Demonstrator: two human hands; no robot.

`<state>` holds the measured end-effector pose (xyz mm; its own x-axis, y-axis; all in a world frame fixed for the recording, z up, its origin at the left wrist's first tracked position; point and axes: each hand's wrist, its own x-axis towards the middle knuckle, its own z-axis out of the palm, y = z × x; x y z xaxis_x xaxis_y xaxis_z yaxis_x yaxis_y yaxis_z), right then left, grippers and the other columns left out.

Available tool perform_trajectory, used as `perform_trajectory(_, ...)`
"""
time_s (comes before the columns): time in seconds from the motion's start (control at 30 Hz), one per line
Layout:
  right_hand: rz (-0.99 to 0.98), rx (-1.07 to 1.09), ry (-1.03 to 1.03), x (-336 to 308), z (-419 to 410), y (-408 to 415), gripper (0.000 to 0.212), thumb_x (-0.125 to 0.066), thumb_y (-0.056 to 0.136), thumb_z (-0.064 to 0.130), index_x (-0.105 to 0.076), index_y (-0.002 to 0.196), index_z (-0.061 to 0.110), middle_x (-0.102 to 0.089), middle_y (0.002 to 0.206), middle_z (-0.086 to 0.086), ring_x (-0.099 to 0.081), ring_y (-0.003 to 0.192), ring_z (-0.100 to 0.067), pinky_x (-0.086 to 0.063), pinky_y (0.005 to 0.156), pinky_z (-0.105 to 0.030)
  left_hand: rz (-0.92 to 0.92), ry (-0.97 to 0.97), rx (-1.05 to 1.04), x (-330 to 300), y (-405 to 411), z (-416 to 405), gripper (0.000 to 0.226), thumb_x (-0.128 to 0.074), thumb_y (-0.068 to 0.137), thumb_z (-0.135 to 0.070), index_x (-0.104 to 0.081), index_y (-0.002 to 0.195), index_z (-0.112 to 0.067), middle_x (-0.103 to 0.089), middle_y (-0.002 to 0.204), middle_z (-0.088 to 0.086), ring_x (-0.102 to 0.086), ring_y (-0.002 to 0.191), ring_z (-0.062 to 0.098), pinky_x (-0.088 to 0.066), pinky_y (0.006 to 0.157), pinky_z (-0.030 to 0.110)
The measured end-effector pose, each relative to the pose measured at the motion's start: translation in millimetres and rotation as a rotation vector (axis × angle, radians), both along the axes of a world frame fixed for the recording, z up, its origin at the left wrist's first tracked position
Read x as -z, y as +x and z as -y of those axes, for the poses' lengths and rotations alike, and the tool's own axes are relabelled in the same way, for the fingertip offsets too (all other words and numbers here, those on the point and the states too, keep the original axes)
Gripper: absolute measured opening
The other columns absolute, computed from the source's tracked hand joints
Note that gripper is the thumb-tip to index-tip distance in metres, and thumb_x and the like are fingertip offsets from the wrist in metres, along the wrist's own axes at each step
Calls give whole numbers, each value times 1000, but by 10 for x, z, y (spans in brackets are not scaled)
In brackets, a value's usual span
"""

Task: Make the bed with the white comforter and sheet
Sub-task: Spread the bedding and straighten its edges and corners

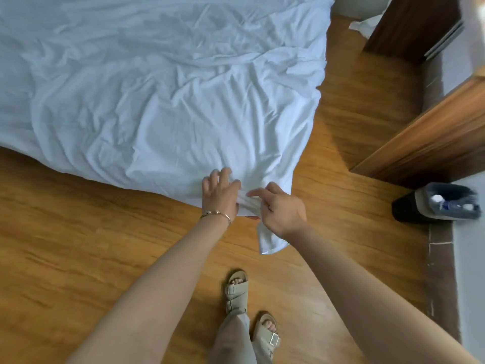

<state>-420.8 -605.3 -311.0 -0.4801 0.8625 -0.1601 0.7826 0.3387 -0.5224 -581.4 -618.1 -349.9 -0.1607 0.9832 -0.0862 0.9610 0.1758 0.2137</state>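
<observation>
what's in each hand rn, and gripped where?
Both hands, left hand and right hand, grip the white sheet at its near corner; grip on bunched edge fabric.

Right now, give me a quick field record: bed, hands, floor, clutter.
bed: white sheet spread over it, heavily wrinkled
corner: near corner of the sheet hangs loose toward the floor
left hand: fingers curled on the sheet at the corner, bracelet on the wrist
right hand: pinches bunched sheet fabric at the corner
floor: wood planks
clutter: dark waste bin at right, with bottles inside
feet: tan sandals
</observation>
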Motion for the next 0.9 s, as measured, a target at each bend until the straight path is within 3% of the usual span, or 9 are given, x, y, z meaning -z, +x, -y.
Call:
perform_trajectory(0.1, 443, -160, 8, -3, -89, 73, 69, -59, 83, 61, -33, 139, 31, -42, 121, 3, -60, 89, -23, -50, 69, -37, -84, -135, -26, -36, -161, -17, 39, -54, 83, -4, -57, 114, -27, -56, 116, -2, -46, 120, 20, -9, 117, 44)
perform_trajectory(0.17, 532, -223, 136, -14, -102, 88, 37, -71, 83, 38, -53, 111, 22, -42, 99, 3, -51, 61, -20, -39, 49, -28, -118, -157, 21, -97, -241, -7, 42, -46, 86, 0, -53, 120, -24, -61, 105, -1, -56, 105, 20, -19, 115, 39)
perform_trajectory(0.23, 464, -272, 292, -62, -113, 100, 28, -85, 59, 13, -61, 74, 16, -53, 91, 0, -47, 56, -19, -34, 47, -21, -167, -167, 98, -174, -297, 32, 38, -46, 89, -2, -52, 121, -21, -62, 107, 2, -58, 100, 25, -39, 86, 33)
perform_trajectory(0.33, 368, -313, 126, -88, -156, 94, 30, -69, 76, 3, -63, 106, 7, -45, 142, -6, -59, 109, -30, -41, 74, -29, -179, -291, 126, -278, -365, 116, 25, -50, 96, -17, -48, 121, -19, -62, 113, 8, -58, 103, 32, -38, 72, 33)
perform_trajectory(0.47, 396, -286, 0, -43, -37, 99, 37, -49, 90, 8, -45, 126, 13, -54, 116, -8, -61, 96, -36, -37, 65, -33, -128, -413, 152, -349, -388, 229, 42, -54, 94, -46, -46, 124, -17, -59, 118, 6, -56, 108, 30, -42, 85, 35)
perform_trajectory(0.53, 350, -224, -48, -7, 62, 113, 52, -54, 94, 34, -35, 141, 22, -57, 122, -4, -61, 101, -35, -38, 69, -32, -65, -452, 142, -392, -391, 277, 66, -64, 78, -64, -44, 123, -20, -58, 116, 3, -56, 107, 27, -42, 84, 34)
perform_trajectory(0.6, 353, -179, -125, 14, 147, 129, 88, -58, 85, 62, -14, 153, 26, -49, 133, -1, -62, 101, -33, -42, 74, -36, -97, -479, 176, -402, -373, 320, 76, -73, 75, -55, -36, 133, -23, -58, 120, 3, -56, 110, 26, -42, 88, 32)
perform_trajectory(0.7, 507, -190, -77, 88, 306, 153, 99, -65, 89, 29, 9, 155, 26, -35, 142, -3, -61, 88, -31, -43, 68, -36, -167, -500, 161, -339, -303, 361, 79, -62, 89, -22, -15, 151, -27, -58, 126, 7, -57, 113, 29, -46, 93, 35)
perform_trajectory(0.9, 687, -244, -12, 162, 335, 205, 74, -57, 90, 11, -19, 153, 16, -59, 110, -2, -61, 92, -23, -38, 68, -31, -116, -587, 167, -179, -199, 433, 59, -48, 88, -8, -37, 142, -30, -56, 132, 2, -53, 121, 25, -44, 100, 36)
